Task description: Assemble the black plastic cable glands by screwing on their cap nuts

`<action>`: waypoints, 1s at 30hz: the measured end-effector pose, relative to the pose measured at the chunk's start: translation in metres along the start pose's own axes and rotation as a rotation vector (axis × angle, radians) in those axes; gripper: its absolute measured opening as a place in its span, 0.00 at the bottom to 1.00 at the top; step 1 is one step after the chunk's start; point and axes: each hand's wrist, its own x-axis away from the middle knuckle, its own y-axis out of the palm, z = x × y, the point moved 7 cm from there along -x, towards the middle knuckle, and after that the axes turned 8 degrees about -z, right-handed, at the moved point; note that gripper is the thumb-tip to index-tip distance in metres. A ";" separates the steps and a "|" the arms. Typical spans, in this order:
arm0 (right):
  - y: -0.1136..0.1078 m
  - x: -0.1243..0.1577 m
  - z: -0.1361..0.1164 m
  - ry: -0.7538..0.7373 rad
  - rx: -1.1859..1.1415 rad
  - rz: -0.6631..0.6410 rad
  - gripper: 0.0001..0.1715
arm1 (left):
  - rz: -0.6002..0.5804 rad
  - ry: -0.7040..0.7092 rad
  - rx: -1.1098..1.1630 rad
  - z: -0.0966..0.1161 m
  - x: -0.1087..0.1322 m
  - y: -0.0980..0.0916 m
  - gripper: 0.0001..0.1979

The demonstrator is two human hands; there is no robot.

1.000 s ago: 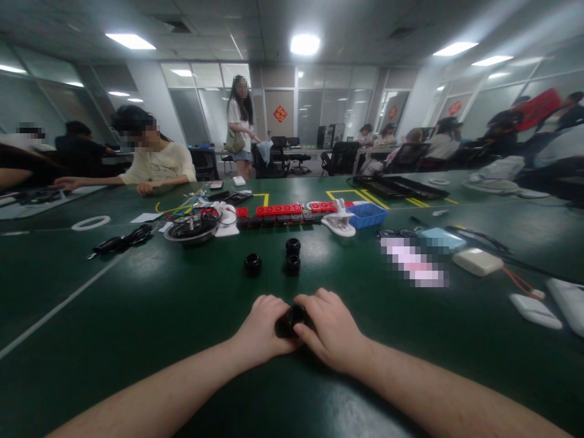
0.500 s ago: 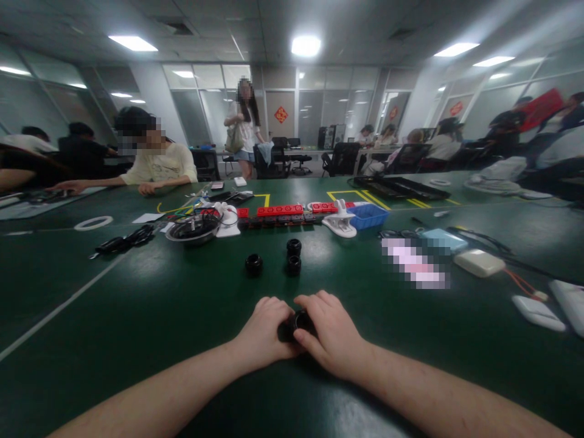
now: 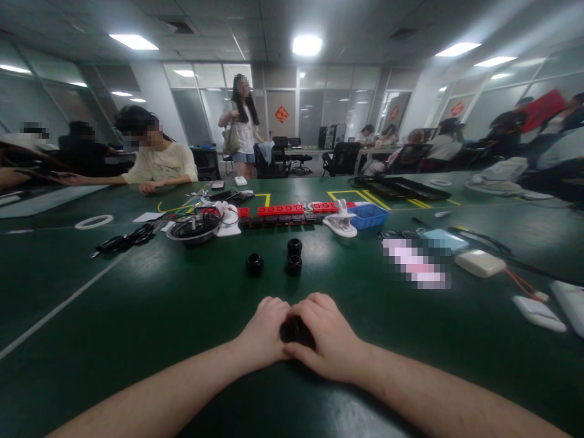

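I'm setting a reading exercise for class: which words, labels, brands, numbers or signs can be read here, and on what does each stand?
No text is clearly readable.
Red sign on the door: gold marking, too blurred to read.
Two similar signs further right: too small.
Red strip: marks, too small.
Pink item: pixelated.
Black rings: no lettering visible.

head camera | worn on head | facing forward, down across table (image 3: 182, 322) | hands (image 3: 331, 334) near

Black part (image 3: 298, 331): mostly covered by left hand (image 3: 263, 331) and right hand (image 3: 331, 337); full outline indeterminate. Pink item (image 3: 413, 264): pixelated, unidentifiable. White object (image 3: 571, 304): cut off by right edge. Red sheet (image 3: 542, 111): blurred.
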 end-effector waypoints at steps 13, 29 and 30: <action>0.002 0.001 -0.011 -0.123 0.045 -0.044 0.09 | -0.011 0.018 -0.020 0.002 -0.002 0.002 0.17; -0.009 0.001 0.001 0.030 -0.052 0.111 0.12 | -0.008 0.032 0.041 0.009 0.000 -0.003 0.12; -0.009 0.001 0.003 0.060 -0.033 0.106 0.12 | -0.003 0.026 0.036 0.009 0.001 -0.004 0.13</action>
